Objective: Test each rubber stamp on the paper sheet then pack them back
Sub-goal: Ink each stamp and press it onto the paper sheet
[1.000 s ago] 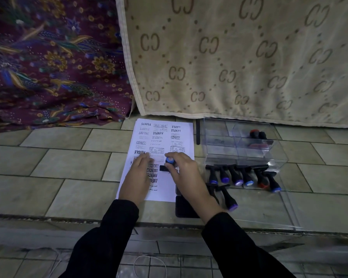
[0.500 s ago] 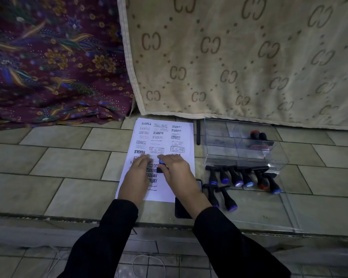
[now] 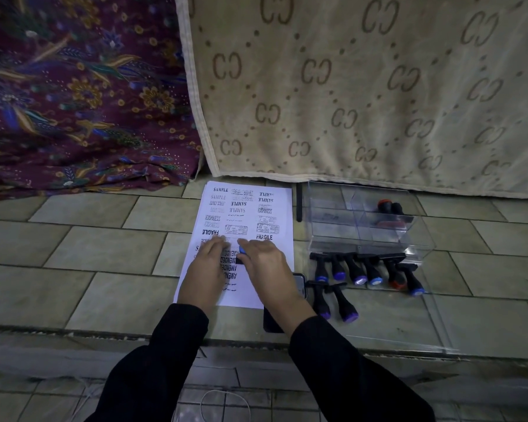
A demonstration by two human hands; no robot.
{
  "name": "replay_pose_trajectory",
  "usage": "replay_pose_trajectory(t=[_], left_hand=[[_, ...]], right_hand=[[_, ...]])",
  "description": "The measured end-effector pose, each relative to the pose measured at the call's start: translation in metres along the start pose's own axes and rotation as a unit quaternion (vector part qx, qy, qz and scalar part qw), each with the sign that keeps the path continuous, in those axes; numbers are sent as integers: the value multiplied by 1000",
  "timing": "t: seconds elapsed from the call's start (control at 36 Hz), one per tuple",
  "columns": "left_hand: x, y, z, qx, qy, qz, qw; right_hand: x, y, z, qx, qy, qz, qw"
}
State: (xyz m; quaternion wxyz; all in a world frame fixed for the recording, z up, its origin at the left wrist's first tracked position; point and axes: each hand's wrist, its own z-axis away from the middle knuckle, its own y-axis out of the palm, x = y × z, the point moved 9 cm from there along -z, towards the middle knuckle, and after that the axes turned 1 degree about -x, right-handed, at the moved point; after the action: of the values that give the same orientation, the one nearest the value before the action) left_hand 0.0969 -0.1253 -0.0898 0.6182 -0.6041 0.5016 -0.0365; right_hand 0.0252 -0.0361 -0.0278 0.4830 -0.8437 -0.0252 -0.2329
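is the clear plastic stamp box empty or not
Not empty: the clear plastic box holds a red-capped stamp and a black-capped stamp in its right compartment.

Beige blanket (image 3: 363,86) beside purple floral cloth (image 3: 73,86) (blanket edge overlapping); dark phone (image 3: 272,325) on tiled ledge (image 3: 89,248).

The white paper sheet (image 3: 247,213) lies flat, covered in black imprints such as SAMPLE, EXPRESS and FRAGILE. A blue-capped stamp (image 3: 242,250) sits on it, gripped by the right hand (image 3: 269,269). Six black-handled stamps (image 3: 354,271) lie in a row to its right, with two more stamps (image 3: 343,303) nearer. A red-capped stamp (image 3: 384,205) sits in the clear box (image 3: 333,236).
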Motion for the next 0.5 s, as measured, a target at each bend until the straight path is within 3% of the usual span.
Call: replay_pose_trajectory(t=[0.08, 0.17, 0.31, 0.5], left_hand=[[-3, -2, 0, -2, 3, -1, 1000], [-4, -3, 1, -5, 9, -2, 1000], [-3, -4, 4, -2, 5, 6, 1000], [-6, -6, 4, -8, 4, 6, 1000]], right_hand=[[-16, 2, -10, 13, 47, -50, 998], [-42, -28, -15, -75, 125, -143, 979], [-75, -81, -8, -182, 174, -210, 945], [-74, -96, 33, -153, 187, -227, 943]])
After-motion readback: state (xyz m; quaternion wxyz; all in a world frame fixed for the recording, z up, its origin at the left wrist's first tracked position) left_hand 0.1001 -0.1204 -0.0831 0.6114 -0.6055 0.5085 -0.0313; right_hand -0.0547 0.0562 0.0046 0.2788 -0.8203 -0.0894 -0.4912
